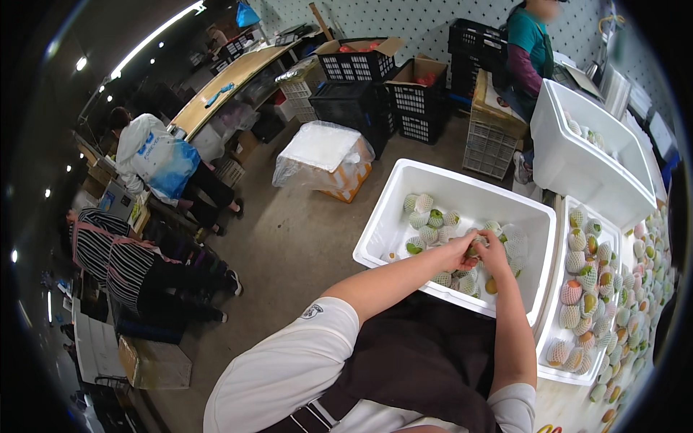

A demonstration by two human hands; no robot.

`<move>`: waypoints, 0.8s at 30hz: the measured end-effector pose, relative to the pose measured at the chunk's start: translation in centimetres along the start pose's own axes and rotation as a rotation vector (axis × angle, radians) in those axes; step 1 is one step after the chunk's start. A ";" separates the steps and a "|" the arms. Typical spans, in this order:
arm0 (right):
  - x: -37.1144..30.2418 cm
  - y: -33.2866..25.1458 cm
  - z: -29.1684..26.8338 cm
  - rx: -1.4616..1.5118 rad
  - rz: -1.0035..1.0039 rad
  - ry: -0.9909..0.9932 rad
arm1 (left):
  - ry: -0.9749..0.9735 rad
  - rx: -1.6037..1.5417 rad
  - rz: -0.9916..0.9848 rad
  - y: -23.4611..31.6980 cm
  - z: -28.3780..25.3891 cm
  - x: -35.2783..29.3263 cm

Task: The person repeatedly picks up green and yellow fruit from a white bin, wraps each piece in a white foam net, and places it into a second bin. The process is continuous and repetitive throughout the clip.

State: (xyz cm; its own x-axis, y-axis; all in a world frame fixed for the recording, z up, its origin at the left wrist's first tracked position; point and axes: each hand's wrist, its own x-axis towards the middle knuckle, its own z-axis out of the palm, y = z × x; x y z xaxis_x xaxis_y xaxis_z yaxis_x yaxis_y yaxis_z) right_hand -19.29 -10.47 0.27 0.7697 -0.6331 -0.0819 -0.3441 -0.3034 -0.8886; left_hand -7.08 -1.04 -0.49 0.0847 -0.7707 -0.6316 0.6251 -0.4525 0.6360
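Observation:
A large white foam box [530, 216] stands in front of me, holding several mangoes in white foam nets [427, 234]. Over its middle, my left hand [460, 251] and my right hand [492, 251] come together with bent fingers around one netted mango [475, 250]. The fingers hide much of that fruit. Loose empty-looking foam nets [515, 242] lie by the box's right inner side. A bare yellowish fruit [491, 286] shows below my right hand.
Right of the box, a shallow white foam tray [546, 372] holds netted mangoes. Many more [635, 310] cover the table beyond. Another tall foam box [577, 169] stands at the back right near a person in green [530, 43]. Two people work at left. A plastic-covered carton [325, 155] sits ahead.

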 end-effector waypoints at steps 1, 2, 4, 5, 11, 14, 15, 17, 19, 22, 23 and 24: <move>0.2 -0.1 -0.3 0.082 0.110 0.026 | -0.045 0.025 0.005 0.1 0.4 -0.5; 0.2 -0.1 -0.6 0.201 0.151 0.016 | -0.033 0.069 0.068 0.1 0.0 -0.3; 0.1 -1.4 -1.1 0.445 0.226 -0.005 | -0.002 0.167 0.198 0.4 -1.0 -0.6; -0.1 -1.8 -1.2 0.432 0.222 -0.016 | 0.012 0.155 0.184 0.3 -1.4 -0.7; -0.3 -0.7 -1.0 0.696 0.276 0.015 | -0.040 0.006 0.258 0.2 -1.7 -0.3; -1.3 -2.9 -0.5 0.532 0.267 -0.085 | 0.043 0.091 0.354 -0.6 -2.5 0.7; -1.4 -2.7 -0.5 0.474 0.253 -0.088 | 0.040 0.055 0.357 -0.7 -2.4 0.8; -1.4 -2.2 -0.4 0.359 0.226 -0.096 | 0.036 -0.019 0.363 -0.7 -2.5 1.0; -1.2 -1.8 -0.7 0.573 0.251 -0.097 | -0.068 -0.218 0.280 -0.3 -2.8 0.9; -0.5 -0.4 -1.2 0.931 0.273 -0.065 | -0.183 -0.403 0.219 0.3 -2.7 0.4; -0.2 0.2 -1.3 1.056 0.276 -0.049 | -0.215 -0.446 0.210 0.5 -2.5 0.2; -0.2 0.0 -1.5 1.110 0.264 -0.044 | -0.255 -0.450 0.169 0.7 -2.3 -0.1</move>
State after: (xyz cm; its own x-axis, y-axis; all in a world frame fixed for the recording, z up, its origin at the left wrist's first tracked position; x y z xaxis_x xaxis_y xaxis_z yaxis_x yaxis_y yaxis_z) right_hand -20.25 -11.38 0.91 0.7698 -0.5514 -0.3216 0.1505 0.6465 -0.7480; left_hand -4.84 -0.23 -1.02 0.0568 -0.9256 -0.3743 0.8942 -0.1196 0.4313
